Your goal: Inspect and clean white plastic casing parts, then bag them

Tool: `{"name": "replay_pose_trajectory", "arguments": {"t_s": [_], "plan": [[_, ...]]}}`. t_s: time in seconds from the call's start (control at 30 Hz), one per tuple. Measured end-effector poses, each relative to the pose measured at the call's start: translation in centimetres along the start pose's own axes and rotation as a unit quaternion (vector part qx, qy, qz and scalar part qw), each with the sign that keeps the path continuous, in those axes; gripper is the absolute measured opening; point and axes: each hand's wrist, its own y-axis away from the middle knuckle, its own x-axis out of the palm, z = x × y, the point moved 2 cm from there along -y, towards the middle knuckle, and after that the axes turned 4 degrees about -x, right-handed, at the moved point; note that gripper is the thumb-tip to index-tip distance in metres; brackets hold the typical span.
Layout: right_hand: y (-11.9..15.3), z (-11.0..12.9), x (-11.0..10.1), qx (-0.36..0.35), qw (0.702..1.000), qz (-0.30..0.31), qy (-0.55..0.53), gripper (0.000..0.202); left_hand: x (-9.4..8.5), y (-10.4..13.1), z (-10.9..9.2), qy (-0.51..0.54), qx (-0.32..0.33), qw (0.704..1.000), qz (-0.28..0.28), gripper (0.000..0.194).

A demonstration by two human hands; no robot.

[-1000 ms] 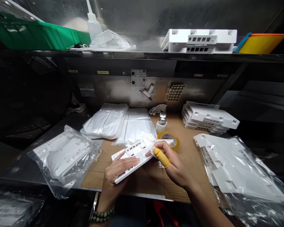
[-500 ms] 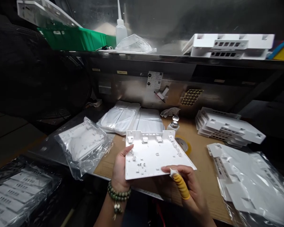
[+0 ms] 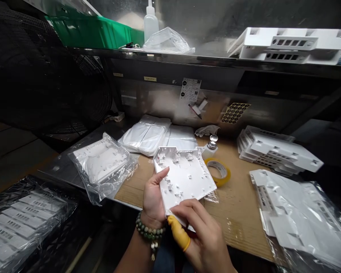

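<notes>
Holding a white plastic panel (image 3: pixel 184 178) above the near edge of the cardboard-covered bench (image 3: pixel 238 212), we grip it with both hands: our left hand (image 3: pixel 153 197) is clamped along its left edge, thumb laid over the ribbed inner face, and our right hand (image 3: pixel 201 235) pinches its near corner, a yellow finger cot (image 3: pixel 178 233) on one fingertip. The panel tilts up toward us, its small clips and posts showing. Just beyond the panel lie a roll of yellow tape (image 3: pixel 219 170) and a small metal-capped bottle (image 3: pixel 211 146). Left of the panel sits a bagged white part (image 3: pixel 102 165); behind it, a stack of flat clear bags (image 3: pixel 147 134). Right of the panel rest stacked white housings (image 3: pixel 275 149) and, nearer us, more parts under plastic wrap (image 3: pixel 298 216). A green bin (image 3: pixel 88 32) stands on the shelf above.
</notes>
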Motion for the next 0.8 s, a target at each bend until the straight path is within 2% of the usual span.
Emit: {"name": "replay_pose_trajectory", "arguments": {"t_s": [0.17,0.37,0.43,0.6,0.7,0.8], "plan": [[-0.4,-0.1,-0.8,0.007,0.999,0.039,0.027,0.016,0.0,0.1,-0.1,0.013,0.023,1.000,-0.014,0.056],[-0.8,0.3,-0.1,0.031,1.000,-0.001,0.002,0.009,0.0,0.0,-0.2,-0.007,0.086,0.996,-0.012,0.058],[-1.0,0.1,-0.3,0.032,0.999,0.000,0.020,0.009,-0.6,-0.2,-0.5,-0.017,0.085,0.996,0.005,0.058],[-1.3,0.2,-0.3,0.045,0.999,-0.014,0.015,0.009,-1.7,-0.8,-0.9,-0.044,0.046,0.992,0.106,0.057],[-1.5,0.7,0.5,0.021,1.000,-0.008,0.017,0.010,-1.9,-0.9,-1.0,-0.046,0.039,0.991,0.121,0.055],[-1.6,0.0,-0.6,0.024,0.999,-0.017,0.043,0.013,-2.5,-0.8,-1.8,-0.051,0.049,0.990,0.122,0.052]]}}
